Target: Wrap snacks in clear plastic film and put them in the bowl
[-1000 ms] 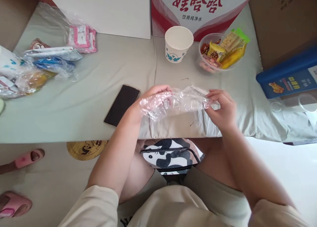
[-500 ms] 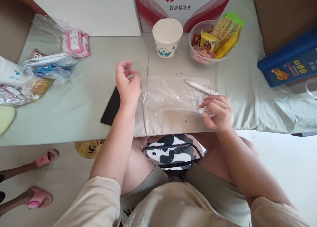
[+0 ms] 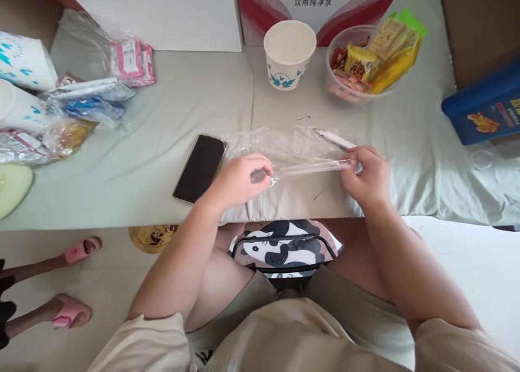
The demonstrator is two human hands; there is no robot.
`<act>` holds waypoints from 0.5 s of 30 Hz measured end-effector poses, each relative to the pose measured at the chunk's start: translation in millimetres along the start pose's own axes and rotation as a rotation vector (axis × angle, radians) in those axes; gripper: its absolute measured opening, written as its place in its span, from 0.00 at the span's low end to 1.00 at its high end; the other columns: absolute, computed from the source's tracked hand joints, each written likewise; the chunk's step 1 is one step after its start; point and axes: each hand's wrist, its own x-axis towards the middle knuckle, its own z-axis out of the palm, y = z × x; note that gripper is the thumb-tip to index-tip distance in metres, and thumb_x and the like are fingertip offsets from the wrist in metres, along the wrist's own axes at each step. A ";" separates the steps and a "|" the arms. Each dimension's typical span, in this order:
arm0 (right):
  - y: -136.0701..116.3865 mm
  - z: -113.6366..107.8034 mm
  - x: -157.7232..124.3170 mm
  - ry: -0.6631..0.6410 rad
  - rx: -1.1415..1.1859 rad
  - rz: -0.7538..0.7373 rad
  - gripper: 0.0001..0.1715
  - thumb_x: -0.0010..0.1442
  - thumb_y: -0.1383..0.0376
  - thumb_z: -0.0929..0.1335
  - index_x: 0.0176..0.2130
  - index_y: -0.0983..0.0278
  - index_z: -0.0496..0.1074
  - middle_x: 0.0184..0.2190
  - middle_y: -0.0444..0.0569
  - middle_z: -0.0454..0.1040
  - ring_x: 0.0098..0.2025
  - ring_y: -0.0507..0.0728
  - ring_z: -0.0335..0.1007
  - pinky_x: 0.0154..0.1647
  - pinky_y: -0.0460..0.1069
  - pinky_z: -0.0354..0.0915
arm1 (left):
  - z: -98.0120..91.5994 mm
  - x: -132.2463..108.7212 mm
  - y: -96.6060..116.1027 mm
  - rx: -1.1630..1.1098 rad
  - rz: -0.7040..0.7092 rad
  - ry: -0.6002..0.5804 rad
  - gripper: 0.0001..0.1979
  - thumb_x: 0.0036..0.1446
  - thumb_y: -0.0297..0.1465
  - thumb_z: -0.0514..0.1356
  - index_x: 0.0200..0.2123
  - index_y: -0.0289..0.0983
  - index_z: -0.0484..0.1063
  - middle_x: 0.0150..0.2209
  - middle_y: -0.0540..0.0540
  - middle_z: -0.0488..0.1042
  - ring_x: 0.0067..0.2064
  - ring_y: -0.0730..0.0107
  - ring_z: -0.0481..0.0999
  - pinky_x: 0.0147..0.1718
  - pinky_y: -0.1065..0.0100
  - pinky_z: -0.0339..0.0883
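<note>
The table (image 3: 138, 188) is covered with pale, softly wrinkled cloth. At the far left, paper cups (image 3: 28, 60) printed with blue leaves are laid on their sides, and a smooth, rounded pale green object (image 3: 14, 190) is cut off by the edge of the view. Beside the cups, crinkled shiny packets (image 3: 97, 111) are heaped, with pink packets (image 3: 132, 62) placed behind them. A flat, dark-screened phone (image 3: 197, 169) is laid at a slant just beside the left hand (image 3: 244, 180), whose fingers are curled into a ring, the tips brought to the thumb and closed on the near edge of the clear plastic film (image 3: 284, 143). The film, thin, glossy and creased, is drawn into straight folds between both hands over the table. Behind it, a tapered upright cup (image 3: 287, 71) is set. A slim white stick (image 3: 335, 139) is laid at the film's right; whether it is touched cannot be told. The thumb and fingers of the right hand (image 3: 368, 174) are pressed together on the film's bunched right end. Beyond, a round clear bowl (image 3: 357, 31) is filled with wrapped snacks (image 3: 361, 60); farthest right, a blue box (image 3: 483, 112) is partly seen.
</note>
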 end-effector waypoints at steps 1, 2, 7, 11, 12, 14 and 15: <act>0.4 -0.7 1.2 0.002 0.020 0.035 0.07 0.49 0.68 0.66 0.24 0.57 0.63 0.30 0.49 0.79 0.41 0.65 0.77 0.46 0.62 0.69 | -4.4 -1.5 -4.4 -0.069 -0.013 0.074 0.05 0.56 0.32 0.60 0.32 0.38 0.75 0.42 0.46 0.81 0.44 0.64 0.79 0.48 0.62 0.70; 0.2 -1.5 2.2 0.008 0.042 0.072 0.05 0.50 0.67 0.66 0.25 0.58 0.64 0.30 0.48 0.79 0.39 0.63 0.76 0.44 0.60 0.69 | -8.4 -2.4 -8.4 -0.143 -0.037 0.150 0.05 0.55 0.33 0.62 0.32 0.38 0.75 0.39 0.46 0.81 0.43 0.64 0.79 0.48 0.62 0.71; -6.5 -0.9 1.7 0.040 0.299 0.183 0.06 0.50 0.66 0.70 0.30 0.58 0.67 0.28 0.44 0.76 0.34 0.58 0.74 0.40 0.55 0.69 | -16.5 3.0 -22.5 -0.600 -0.139 0.446 0.10 0.51 0.37 0.66 0.33 0.39 0.71 0.30 0.50 0.76 0.35 0.69 0.78 0.42 0.64 0.75; -8.2 4.6 2.0 0.029 0.558 0.282 0.10 0.54 0.62 0.72 0.38 0.57 0.71 0.28 0.42 0.75 0.32 0.57 0.75 0.39 0.54 0.70 | -15.6 9.6 -24.1 -0.759 -0.209 0.528 0.12 0.56 0.41 0.66 0.34 0.41 0.69 0.30 0.50 0.74 0.35 0.70 0.79 0.39 0.66 0.76; -7.1 5.9 3.0 0.050 0.605 0.287 0.11 0.54 0.61 0.73 0.38 0.56 0.71 0.29 0.42 0.75 0.33 0.57 0.75 0.41 0.55 0.71 | -15.1 10.5 -23.8 -0.747 -0.212 0.536 0.12 0.58 0.42 0.65 0.35 0.42 0.69 0.30 0.50 0.73 0.35 0.70 0.79 0.37 0.66 0.76; -3.9 7.5 5.7 0.098 0.681 0.268 0.12 0.53 0.57 0.73 0.36 0.57 0.70 0.29 0.42 0.74 0.35 0.57 0.76 0.47 0.58 0.72 | -13.2 11.7 -23.2 -0.681 -0.198 0.549 0.14 0.62 0.48 0.62 0.40 0.45 0.69 0.30 0.51 0.73 0.34 0.70 0.79 0.33 0.68 0.73; -2.4 7.7 7.1 0.114 0.705 0.258 0.13 0.53 0.55 0.74 0.34 0.57 0.69 0.29 0.43 0.73 0.36 0.58 0.76 0.50 0.59 0.72 | -11.6 12.3 -23.0 -0.638 -0.188 0.558 0.16 0.63 0.51 0.60 0.43 0.47 0.69 0.29 0.52 0.73 0.32 0.70 0.79 0.31 0.69 0.71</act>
